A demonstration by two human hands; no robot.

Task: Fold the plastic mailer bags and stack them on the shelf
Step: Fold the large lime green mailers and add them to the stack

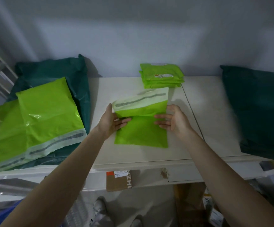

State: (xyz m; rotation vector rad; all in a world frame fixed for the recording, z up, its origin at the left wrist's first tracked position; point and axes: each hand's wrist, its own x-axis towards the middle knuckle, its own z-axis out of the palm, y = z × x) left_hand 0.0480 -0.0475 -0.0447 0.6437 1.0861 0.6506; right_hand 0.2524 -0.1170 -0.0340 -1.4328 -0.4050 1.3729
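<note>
Folding in progress: green mailer (142, 128) lying mid-shelf, far flap tipping toward near edge. Left hand (111, 122) and right hand (174, 119), fingers straight, steadying fold line. Next, probably: pressing flap flat, moving onto far folded stack (162, 77).

We cannot read the label on the folded stack (162, 77), the right dark green bag (257, 110) is cut off by the frame edge, and the cardboard box (118, 180) sits partly hidden under the shelf (149, 158).
</note>
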